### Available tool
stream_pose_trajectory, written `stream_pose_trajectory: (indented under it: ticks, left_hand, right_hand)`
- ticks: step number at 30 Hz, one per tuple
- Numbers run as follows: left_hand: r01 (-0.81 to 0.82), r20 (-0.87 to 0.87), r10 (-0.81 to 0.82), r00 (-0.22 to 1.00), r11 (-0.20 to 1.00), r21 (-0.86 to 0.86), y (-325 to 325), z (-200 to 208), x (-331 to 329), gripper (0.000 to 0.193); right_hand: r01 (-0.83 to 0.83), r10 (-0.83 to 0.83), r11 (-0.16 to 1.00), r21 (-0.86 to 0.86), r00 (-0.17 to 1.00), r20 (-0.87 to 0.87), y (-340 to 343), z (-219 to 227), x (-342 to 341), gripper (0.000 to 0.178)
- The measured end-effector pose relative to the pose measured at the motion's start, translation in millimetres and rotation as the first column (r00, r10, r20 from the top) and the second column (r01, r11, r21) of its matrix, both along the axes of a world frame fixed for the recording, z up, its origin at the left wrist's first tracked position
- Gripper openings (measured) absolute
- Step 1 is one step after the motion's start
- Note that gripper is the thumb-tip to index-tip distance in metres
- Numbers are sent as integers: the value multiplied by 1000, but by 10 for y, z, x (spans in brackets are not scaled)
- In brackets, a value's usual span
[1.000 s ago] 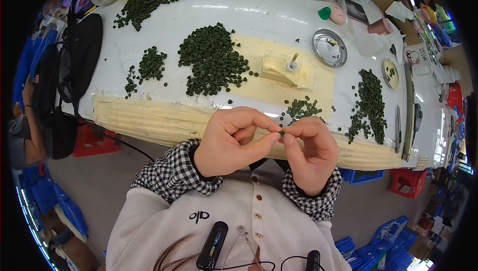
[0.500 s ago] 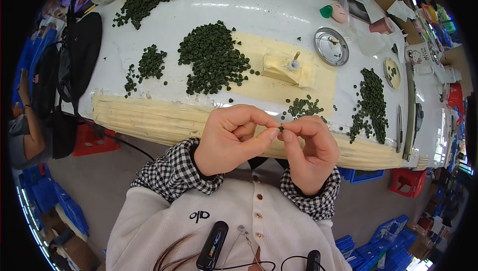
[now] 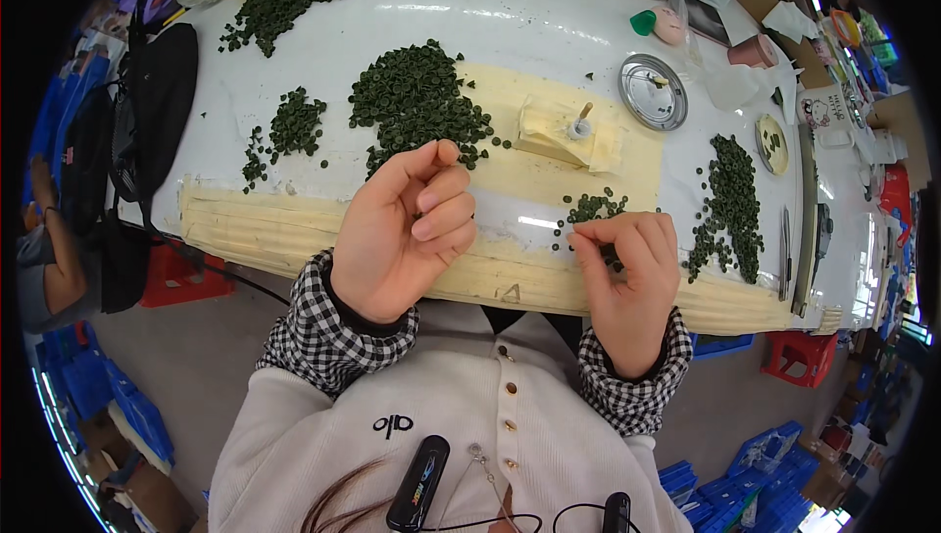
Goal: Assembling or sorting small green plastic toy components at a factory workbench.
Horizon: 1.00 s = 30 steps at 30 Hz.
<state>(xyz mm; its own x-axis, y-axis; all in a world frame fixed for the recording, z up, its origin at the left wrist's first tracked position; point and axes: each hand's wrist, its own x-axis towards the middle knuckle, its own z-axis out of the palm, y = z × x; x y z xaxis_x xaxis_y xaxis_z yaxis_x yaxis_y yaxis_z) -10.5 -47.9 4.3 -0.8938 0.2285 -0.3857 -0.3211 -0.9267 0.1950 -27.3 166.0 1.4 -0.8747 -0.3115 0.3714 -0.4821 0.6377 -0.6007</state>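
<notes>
Presently, left hand (image 3: 404, 231) raised over table edge (image 3: 294, 229), fingers loosely curled, nothing seen held. Right hand (image 3: 627, 278) fingertips pinched beside small green pieces (image 3: 591, 206); grasp contents cannot be told.

place: workshop | signs: taped workbench (image 3: 294, 229), green part heaps (image 3: 417, 102), blue crates (image 3: 88, 386)

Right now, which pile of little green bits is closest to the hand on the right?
The small pile just above the right hand, by its fingertips. The big pile sits nearer the left hand, and the long pile lies further right.
</notes>
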Motion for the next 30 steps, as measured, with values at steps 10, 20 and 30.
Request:
stream_pose_trajectory:
  ticks: [10, 20, 30]
  left_hand:
    - [20, 122, -7, 993, 994, -106, 64, 165, 43, 27]
    - [267, -147, -257, 955, 962, 57, 116, -137, 86, 30]
    - [285, 26, -287, 957, 930, -233, 259, 92, 40, 39]
  right_hand:
    - [87, -87, 983, 160, 996, -6, 22, 46, -98, 15]
    - [-8, 22, 977, 214, 998, -62, -2, -7, -76, 13]
    - [76, -75, 983, -167, 997, 14, 2, 11, 2, 12]
